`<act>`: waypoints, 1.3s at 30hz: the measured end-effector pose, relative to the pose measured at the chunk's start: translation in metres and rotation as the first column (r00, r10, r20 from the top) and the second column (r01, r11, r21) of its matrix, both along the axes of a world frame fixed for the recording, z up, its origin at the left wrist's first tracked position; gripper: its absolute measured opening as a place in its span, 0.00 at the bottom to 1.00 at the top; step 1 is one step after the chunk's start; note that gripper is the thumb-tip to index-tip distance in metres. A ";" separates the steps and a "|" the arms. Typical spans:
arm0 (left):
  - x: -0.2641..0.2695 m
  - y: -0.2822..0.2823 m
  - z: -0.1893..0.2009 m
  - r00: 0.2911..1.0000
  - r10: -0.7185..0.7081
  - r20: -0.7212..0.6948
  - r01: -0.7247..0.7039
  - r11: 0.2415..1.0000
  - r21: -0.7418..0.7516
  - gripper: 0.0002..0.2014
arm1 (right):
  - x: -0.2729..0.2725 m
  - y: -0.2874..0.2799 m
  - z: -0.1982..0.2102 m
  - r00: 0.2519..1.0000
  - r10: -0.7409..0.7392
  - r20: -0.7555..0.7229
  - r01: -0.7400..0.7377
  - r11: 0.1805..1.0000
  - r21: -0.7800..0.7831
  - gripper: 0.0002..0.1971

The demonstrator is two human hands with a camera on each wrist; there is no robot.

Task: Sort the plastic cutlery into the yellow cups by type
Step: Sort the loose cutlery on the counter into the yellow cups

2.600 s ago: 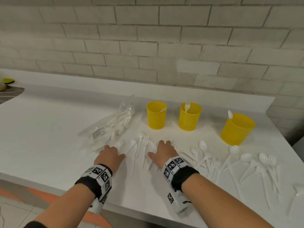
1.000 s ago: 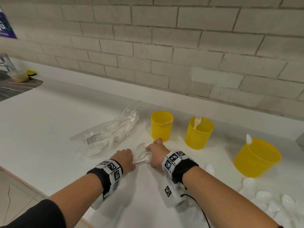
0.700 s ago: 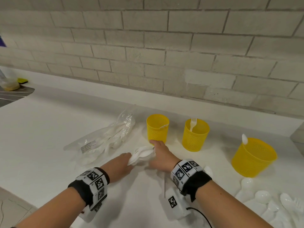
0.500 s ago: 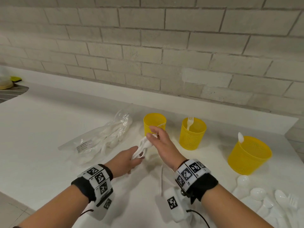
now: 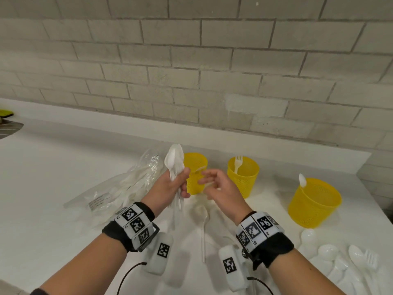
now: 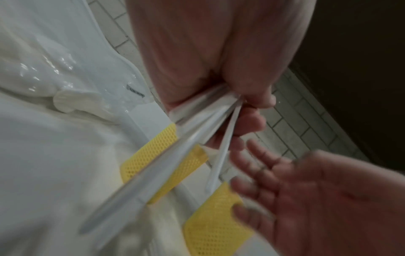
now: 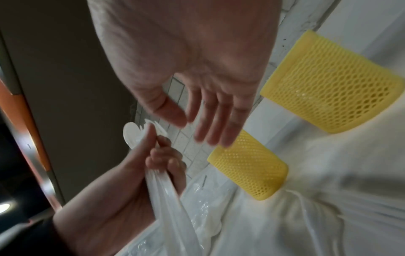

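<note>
My left hand (image 5: 179, 185) grips a bundle of white plastic cutlery (image 5: 174, 159) upright, spoon heads on top, just left of the left yellow cup (image 5: 196, 161). In the left wrist view the bundle's handles (image 6: 197, 124) fan out below my curled fingers. My right hand (image 5: 205, 177) hovers beside the bundle with relaxed fingers and holds nothing; the right wrist view shows its fingers (image 7: 210, 124) spread. The middle yellow cup (image 5: 244, 179) holds a fork (image 5: 238, 163). The larger right cup (image 5: 314, 204) holds a spoon (image 5: 302, 180).
A clear plastic bag (image 5: 127, 188) with more cutlery lies left of the cups. One spoon (image 5: 204, 228) lies on the white counter (image 5: 53, 199) between my wrists. Several loose spoons and forks (image 5: 344, 265) lie at the lower right. A brick wall runs behind.
Both hands gathered cutlery on the counter and lifted it. The left hand has turned the bundle upright, and the right hand has let go and drawn slightly away.
</note>
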State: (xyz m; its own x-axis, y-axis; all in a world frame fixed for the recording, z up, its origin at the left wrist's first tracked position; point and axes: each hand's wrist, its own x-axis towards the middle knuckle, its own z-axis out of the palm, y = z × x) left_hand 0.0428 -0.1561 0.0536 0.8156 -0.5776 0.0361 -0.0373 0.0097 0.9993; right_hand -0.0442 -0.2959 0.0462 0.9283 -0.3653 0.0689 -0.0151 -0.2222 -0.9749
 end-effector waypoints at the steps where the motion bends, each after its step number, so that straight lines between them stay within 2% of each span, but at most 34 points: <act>1: 0.001 -0.003 0.004 1.000 0.028 0.001 -0.028 0.999 -0.040 0.15 | -0.003 0.002 -0.003 0.990 0.107 -0.093 -0.105 0.994 0.029 0.22; 3: 0.003 -0.010 0.009 0.997 0.077 -0.006 -0.077 0.990 -0.115 0.15 | -0.006 0.012 -0.011 0.912 0.321 -0.255 -0.301 0.947 0.116 0.28; 4: 0.002 -0.013 0.011 0.996 0.090 -0.007 -0.090 0.986 -0.138 0.15 | -0.007 0.018 -0.015 0.876 0.384 -0.293 -0.350 0.922 0.163 0.30; 5: 0.000 -0.017 0.012 0.995 0.095 -0.001 -0.094 0.985 -0.147 0.14 | -0.007 0.024 -0.017 0.862 0.413 -0.294 -0.366 0.908 0.204 0.29; 7: -0.006 -0.025 0.013 0.997 0.078 0.022 -0.074 0.987 -0.141 0.13 | -0.003 0.030 -0.018 0.874 0.414 -0.256 -0.357 0.903 0.240 0.15; 9: -0.012 -0.029 0.010 0.998 0.055 0.032 -0.050 0.990 -0.129 0.15 | 0.001 0.028 -0.014 0.889 0.392 -0.237 -0.348 0.914 0.209 0.02; 10: -0.014 -0.031 0.007 0.997 0.053 0.047 -0.047 0.993 -0.110 0.16 | 0.001 0.026 -0.013 0.897 0.375 -0.232 -0.333 0.921 0.202 0.01; 12: -0.018 -0.032 0.002 0.996 0.049 0.080 -0.045 0.997 -0.057 0.18 | 0.001 0.022 -0.013 0.922 0.323 -0.214 -0.274 0.934 0.230 0.10; 15: -0.024 -0.035 -0.002 0.999 0.021 0.027 -0.019 0.998 -0.064 0.13 | -0.003 0.016 -0.018 0.958 0.252 -0.139 -0.211 0.943 0.259 0.30; 16: -0.025 -0.036 -0.002 1.000 0.020 0.022 -0.019 0.997 -0.068 0.12 | -0.004 0.014 -0.019 0.961 0.248 -0.119 -0.207 0.938 0.278 0.34; 18: -0.026 -0.036 -0.002 0.998 0.026 0.062 -0.022 0.998 -0.061 0.13 | -0.006 0.010 -0.017 0.964 0.237 -0.121 -0.193 0.935 0.297 0.36; 20: -0.024 -0.035 -0.004 0.997 0.015 0.073 -0.010 0.997 -0.071 0.11 | -0.006 0.002 -0.011 0.974 0.155 -0.163 -0.117 0.968 0.221 0.34; 22: -0.023 -0.033 -0.006 0.997 0.003 0.073 0.000 0.999 -0.045 0.06 | -0.005 -0.007 0.001 0.994 -0.011 -0.110 0.021 0.996 0.090 0.29; 24: -0.022 -0.031 -0.011 0.994 0.001 0.112 -0.002 1.000 0.011 0.04 | -0.004 -0.013 0.021 0.985 -0.147 0.089 0.146 0.989 0.010 0.22; 26: -0.022 -0.030 -0.015 0.983 0.015 0.181 -0.026 0.998 0.057 0.05 | -0.006 -0.015 0.043 0.933 -0.200 0.300 0.212 0.977 -0.008 0.13; 28: -0.023 -0.031 -0.017 0.967 0.050 0.248 -0.076 0.993 0.094 0.07 | -0.007 -0.012 0.061 0.904 -0.197 0.379 0.224 0.974 -0.031 0.02; 32: -0.026 -0.032 -0.018 0.944 0.081 0.320 -0.124 0.986 0.115 0.15 | -0.002 -0.009 0.063 0.936 -0.221 0.273 0.272 0.947 -0.169 0.11; 35: -0.027 -0.031 -0.016 0.943 0.076 0.325 -0.117 0.987 0.107 0.15 | 0.000 -0.012 0.059 0.941 -0.245 0.234 0.271 0.958 -0.088 0.11; 39: -0.028 -0.030 -0.012 0.947 0.036 0.319 -0.075 0.991 0.110 0.13 | -0.002 -0.018 0.061 0.965 -0.181 0.190 0.183 0.983 0.007 0.08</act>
State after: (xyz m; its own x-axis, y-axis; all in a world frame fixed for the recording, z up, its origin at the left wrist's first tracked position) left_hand 0.0146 -0.1860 0.0413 0.8043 -0.5474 0.2310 -0.3485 -0.1196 0.9297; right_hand -0.0463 -0.3137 0.1076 0.8162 -0.5250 0.2411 0.1278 -0.2429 -0.9616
